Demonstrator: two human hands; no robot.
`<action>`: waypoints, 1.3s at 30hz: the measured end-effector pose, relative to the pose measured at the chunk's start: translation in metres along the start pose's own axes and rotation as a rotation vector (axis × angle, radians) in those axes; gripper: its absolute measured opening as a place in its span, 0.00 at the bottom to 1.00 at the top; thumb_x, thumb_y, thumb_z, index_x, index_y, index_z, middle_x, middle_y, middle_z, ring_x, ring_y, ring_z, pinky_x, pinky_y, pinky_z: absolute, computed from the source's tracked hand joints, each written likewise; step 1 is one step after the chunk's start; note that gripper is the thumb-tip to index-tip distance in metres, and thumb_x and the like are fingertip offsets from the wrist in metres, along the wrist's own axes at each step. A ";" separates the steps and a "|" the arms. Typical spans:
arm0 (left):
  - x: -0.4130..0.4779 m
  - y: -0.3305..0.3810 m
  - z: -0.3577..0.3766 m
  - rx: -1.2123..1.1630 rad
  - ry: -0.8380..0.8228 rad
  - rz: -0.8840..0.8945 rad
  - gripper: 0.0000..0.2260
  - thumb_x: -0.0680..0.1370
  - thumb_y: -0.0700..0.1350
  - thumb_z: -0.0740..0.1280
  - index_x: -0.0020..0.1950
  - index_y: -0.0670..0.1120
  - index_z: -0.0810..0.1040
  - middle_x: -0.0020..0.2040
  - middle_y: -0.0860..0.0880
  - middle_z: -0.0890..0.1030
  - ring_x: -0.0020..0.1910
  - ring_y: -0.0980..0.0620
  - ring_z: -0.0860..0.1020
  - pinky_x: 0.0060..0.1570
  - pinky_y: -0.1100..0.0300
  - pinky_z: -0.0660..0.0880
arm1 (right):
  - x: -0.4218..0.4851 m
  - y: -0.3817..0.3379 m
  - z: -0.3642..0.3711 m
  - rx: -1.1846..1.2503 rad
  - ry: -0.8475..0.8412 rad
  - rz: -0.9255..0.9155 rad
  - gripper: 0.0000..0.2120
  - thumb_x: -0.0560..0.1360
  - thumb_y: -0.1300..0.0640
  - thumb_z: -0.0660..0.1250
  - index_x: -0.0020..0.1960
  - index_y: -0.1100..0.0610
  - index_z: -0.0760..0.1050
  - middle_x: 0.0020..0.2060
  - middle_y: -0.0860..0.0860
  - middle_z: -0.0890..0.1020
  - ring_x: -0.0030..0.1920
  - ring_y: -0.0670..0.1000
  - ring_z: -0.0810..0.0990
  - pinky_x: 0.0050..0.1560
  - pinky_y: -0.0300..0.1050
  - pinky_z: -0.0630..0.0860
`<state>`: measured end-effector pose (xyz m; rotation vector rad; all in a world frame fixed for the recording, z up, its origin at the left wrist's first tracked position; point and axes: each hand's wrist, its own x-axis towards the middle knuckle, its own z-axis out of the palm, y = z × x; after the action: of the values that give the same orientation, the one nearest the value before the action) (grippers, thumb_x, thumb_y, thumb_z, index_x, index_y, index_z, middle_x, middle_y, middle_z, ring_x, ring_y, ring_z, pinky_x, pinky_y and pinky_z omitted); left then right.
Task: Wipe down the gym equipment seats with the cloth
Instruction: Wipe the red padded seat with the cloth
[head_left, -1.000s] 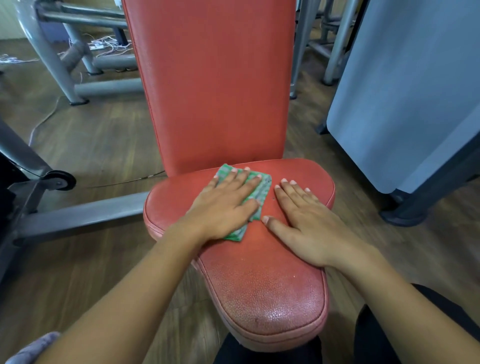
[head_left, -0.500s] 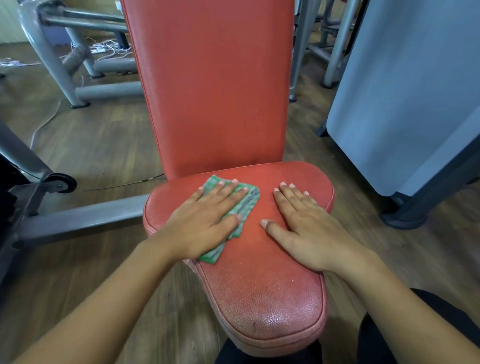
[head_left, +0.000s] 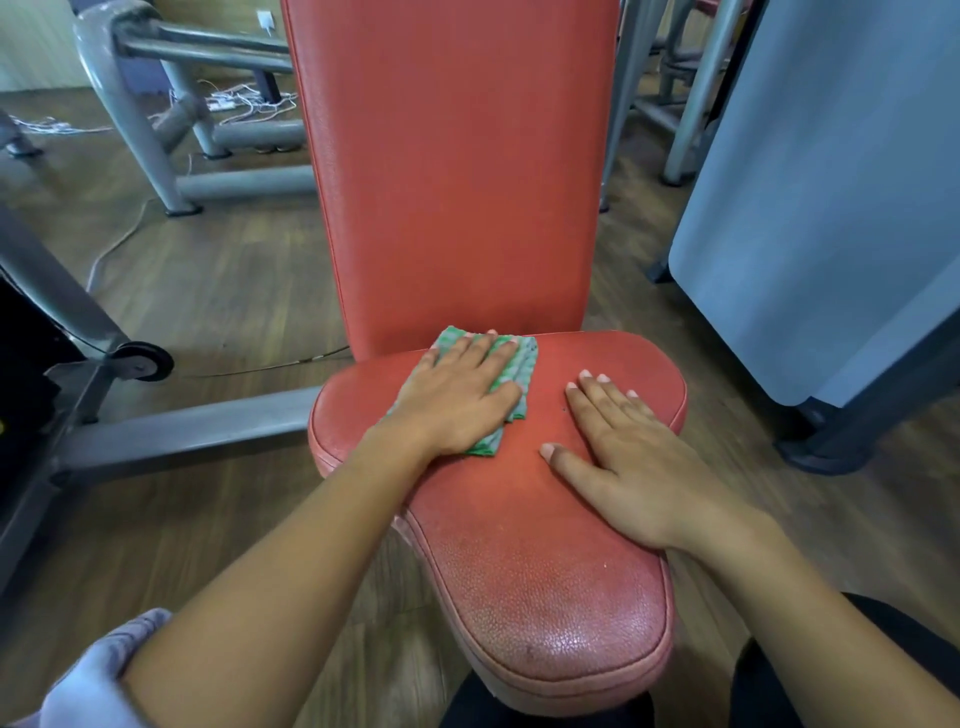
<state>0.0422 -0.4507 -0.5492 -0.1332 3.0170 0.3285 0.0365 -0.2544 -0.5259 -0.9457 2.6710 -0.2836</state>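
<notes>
A red padded seat (head_left: 519, 571) with an upright red backrest (head_left: 452, 171) fills the middle of the head view. A folded green cloth (head_left: 519, 374) lies on the seat's rear left part, close to the foot of the backrest. My left hand (head_left: 457, 400) presses flat on the cloth with fingers spread, covering most of it. My right hand (head_left: 623, 457) rests flat and empty on the seat's right side, fingers apart, a short gap from the cloth.
Grey metal machine frames (head_left: 156, 130) stand at the back left, with white cables (head_left: 244, 104) on the wooden floor. A grey frame bar (head_left: 182, 431) and a black wheel (head_left: 143, 361) sit left of the seat. A pale blue panel (head_left: 831, 182) stands to the right.
My left hand slid the cloth left and toward me on the seat, then pushed it back to the rear by the backrest. My right hand stayed put.
</notes>
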 end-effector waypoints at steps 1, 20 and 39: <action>-0.006 -0.007 -0.001 0.022 0.006 -0.002 0.27 0.80 0.59 0.44 0.78 0.56 0.47 0.79 0.53 0.47 0.77 0.54 0.46 0.74 0.52 0.43 | 0.000 0.000 0.000 0.002 0.001 -0.001 0.36 0.79 0.36 0.47 0.79 0.54 0.41 0.77 0.49 0.40 0.76 0.44 0.36 0.74 0.41 0.34; -0.047 -0.066 -0.003 0.021 0.135 -0.105 0.38 0.67 0.65 0.38 0.77 0.58 0.55 0.78 0.54 0.54 0.77 0.55 0.52 0.73 0.54 0.47 | -0.002 0.000 0.000 0.026 0.002 0.006 0.36 0.78 0.35 0.44 0.78 0.51 0.39 0.77 0.47 0.37 0.75 0.42 0.34 0.73 0.40 0.33; -0.041 -0.027 0.002 0.054 0.118 -0.083 0.40 0.66 0.65 0.30 0.78 0.58 0.48 0.79 0.55 0.48 0.77 0.55 0.45 0.73 0.54 0.42 | -0.001 0.000 0.000 0.047 0.012 0.001 0.35 0.77 0.35 0.45 0.78 0.49 0.39 0.76 0.45 0.37 0.71 0.37 0.33 0.71 0.37 0.31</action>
<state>0.0858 -0.4732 -0.5524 -0.2814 3.1220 0.2398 0.0377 -0.2540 -0.5257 -0.9309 2.6634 -0.3513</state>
